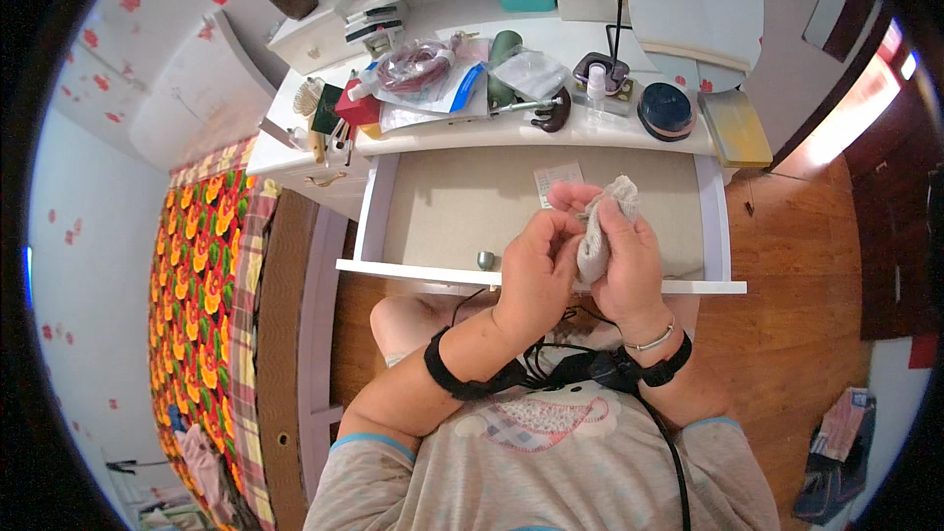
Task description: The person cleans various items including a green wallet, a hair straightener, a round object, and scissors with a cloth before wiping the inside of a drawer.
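Note:
Above the front edge of a pulled-out white drawer [442, 271], both my hands hold a bunched light-grey knit cloth [594, 254]. My left hand [542, 258] grips it from the left, its fingers bent against the cloth. From the other side my right hand [627, 258] has its thumb pressed on the upper part, and a loose end sticks up past the thumb. Inside the drawer, a small metallic-green cap-like object [485, 260] stands near the front left. A slip of paper with writing [553, 178] lies behind my hands, partly covered by them.
The white dressing table holds a bagged coiled hose [417, 68], a red box [358, 105], a clear spray bottle [596, 85], a round dark case [665, 110] and a hairbrush [308, 97]. A bed with a flowered cover [203, 251] stands left. Black cables [664, 428] hang by my body.

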`<state>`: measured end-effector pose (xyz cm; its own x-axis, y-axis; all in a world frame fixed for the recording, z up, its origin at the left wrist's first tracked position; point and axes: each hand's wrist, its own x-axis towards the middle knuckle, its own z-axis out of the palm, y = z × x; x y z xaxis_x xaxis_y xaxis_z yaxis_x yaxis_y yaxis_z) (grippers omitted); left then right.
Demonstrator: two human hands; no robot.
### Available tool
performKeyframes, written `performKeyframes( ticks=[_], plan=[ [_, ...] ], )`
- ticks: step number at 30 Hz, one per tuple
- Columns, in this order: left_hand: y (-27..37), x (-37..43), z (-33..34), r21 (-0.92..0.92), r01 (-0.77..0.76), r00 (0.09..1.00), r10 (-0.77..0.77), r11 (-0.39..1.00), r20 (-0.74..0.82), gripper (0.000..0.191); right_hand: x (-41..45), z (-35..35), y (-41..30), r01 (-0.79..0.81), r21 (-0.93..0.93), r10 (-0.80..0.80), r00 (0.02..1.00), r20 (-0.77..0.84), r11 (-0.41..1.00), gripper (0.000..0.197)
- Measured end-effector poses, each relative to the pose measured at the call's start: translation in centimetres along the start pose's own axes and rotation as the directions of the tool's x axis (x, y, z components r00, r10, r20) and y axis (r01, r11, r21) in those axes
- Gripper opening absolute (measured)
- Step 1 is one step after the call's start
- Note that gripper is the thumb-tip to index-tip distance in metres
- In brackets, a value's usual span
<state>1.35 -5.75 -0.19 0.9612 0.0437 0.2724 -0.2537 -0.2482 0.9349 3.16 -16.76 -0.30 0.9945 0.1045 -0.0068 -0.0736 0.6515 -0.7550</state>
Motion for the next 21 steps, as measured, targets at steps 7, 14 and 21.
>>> performKeyframes(
  ticks=[7, 14, 21],
  plan=[
    [0.3, -1.1, 0.3, -0.068, -0.021, 0.999, 0.023, 0.997, 0.031, 0.009, 0.0, -0.4, -0.5, 0.015, 0.077, -0.024, 0.993, 0.116, 0.997, 0.037],
    [0.4, -1.2, -0.5, -0.072, 0.020, 1.000, -0.019, 0.997, 0.014, 0.012, 0.2, -0.6, -1.6, 0.052, 0.133, -0.066, 0.992, 0.104, 0.990, 0.045],
    [-0.5, -1.4, -0.1, -0.116, -0.094, 0.994, 0.087, 0.989, -0.061, 0.017, 0.0, -0.8, -1.0, 0.028, -0.034, -0.020, 0.974, 0.227, 0.999, 0.043]
  ],
)
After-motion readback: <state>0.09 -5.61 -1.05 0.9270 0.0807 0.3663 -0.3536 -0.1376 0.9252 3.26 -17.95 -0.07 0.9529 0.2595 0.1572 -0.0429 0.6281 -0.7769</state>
